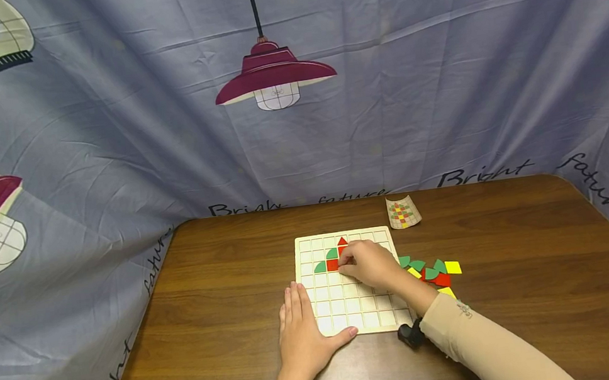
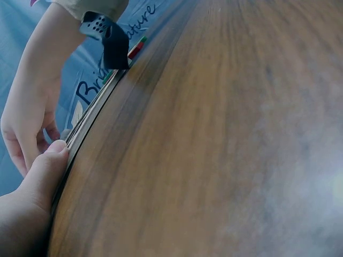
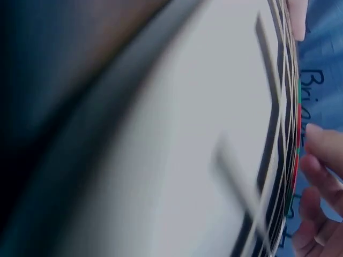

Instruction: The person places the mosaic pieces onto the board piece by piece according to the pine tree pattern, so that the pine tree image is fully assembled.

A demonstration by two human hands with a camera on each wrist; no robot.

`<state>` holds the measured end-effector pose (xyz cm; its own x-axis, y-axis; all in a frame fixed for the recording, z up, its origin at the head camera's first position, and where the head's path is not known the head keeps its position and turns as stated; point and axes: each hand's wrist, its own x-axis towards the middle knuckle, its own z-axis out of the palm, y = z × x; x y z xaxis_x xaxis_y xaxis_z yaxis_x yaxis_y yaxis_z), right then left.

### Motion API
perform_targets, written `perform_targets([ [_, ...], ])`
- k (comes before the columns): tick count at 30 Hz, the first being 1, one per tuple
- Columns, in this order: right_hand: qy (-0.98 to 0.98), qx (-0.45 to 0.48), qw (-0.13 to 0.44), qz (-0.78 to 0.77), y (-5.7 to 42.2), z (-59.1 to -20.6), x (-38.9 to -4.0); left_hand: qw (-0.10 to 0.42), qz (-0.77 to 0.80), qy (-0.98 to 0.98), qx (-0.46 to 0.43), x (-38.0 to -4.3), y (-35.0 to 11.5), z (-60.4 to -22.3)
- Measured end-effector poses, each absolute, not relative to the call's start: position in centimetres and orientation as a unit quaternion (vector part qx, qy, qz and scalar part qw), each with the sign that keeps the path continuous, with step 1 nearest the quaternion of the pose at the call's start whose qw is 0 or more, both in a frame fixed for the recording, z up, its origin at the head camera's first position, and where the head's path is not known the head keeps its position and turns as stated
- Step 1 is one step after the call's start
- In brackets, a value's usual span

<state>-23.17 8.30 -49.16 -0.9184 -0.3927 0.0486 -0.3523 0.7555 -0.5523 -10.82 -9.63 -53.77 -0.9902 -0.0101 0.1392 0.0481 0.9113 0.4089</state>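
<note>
A pale square board (image 1: 329, 309) with a grid lies on the table. Several flat pieces sit in its upper part: a red triangle (image 1: 342, 242), green quarter-circles (image 1: 332, 254), and a red square (image 1: 333, 265). My left hand (image 1: 303, 342) rests at the board's lower left corner, fingers extended along the left side and thumb along the front edge. Over the board, my right hand (image 1: 371, 264) has its bent fingertips beside the red square. Those fingers (image 3: 324, 144) also appear at the pieces in the right wrist view; whether they pinch one is hidden.
Loose green (image 1: 417, 265), red (image 1: 442, 281) and yellow pieces (image 1: 453, 267) lie right of the board, partly overlapping. A small pattern card (image 1: 403, 212) lies behind its right corner. A black strapped device (image 1: 411, 333) is at my right wrist. A printed curtain (image 1: 386, 110) borders the table (image 1: 227, 301).
</note>
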Motion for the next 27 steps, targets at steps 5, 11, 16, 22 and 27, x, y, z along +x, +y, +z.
perform_targets([
  [5,0.937,-0.203,0.042,-0.281,10.0,-48.3,-23.0,0.066,-0.212,-0.975,-0.007,-10.9,-9.7,-53.8],
  [11,0.936,-0.197,0.062,-0.285,12.7,-47.3,-22.5,0.064,-0.215,-0.975,-0.006,-11.0,-9.7,-53.8],
  [16,0.938,-0.189,0.051,-0.286,15.5,-46.9,-21.8,0.061,-0.218,-0.974,-0.005,-11.0,-9.7,-53.8],
  [22,0.946,-0.175,0.026,-0.273,20.0,-47.2,-20.7,0.064,-0.219,-0.974,-0.006,-10.9,-9.6,-53.8],
  [27,0.951,-0.157,0.016,-0.266,23.9,-47.4,-19.7,0.069,-0.217,-0.974,-0.006,-10.9,-9.6,-54.0],
])
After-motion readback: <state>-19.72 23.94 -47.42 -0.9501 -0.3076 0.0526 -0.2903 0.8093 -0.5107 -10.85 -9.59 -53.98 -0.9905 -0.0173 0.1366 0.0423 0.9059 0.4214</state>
